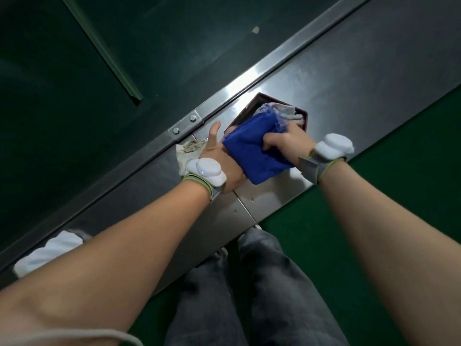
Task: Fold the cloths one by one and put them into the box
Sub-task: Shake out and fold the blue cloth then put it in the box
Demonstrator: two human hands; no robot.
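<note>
A folded blue cloth (252,151) is held between both hands just in front of the dark red box (252,106), its far end over the box's near rim. My right hand (287,141) grips its right side from above. Beneath the cloth's left side lies my left hand (219,156), thumb raised and fingers hidden by the fabric. A grey-white frayed cloth (287,112) lies inside the box. A stained white cloth (189,151) rests on the steel table behind my left hand.
The steel table (349,96) runs diagonally, with a raised rail and bolted bracket (184,126) along its far edge. A white cloth (47,253) lies at the table's near left. Green floor and my legs are below the table's near edge.
</note>
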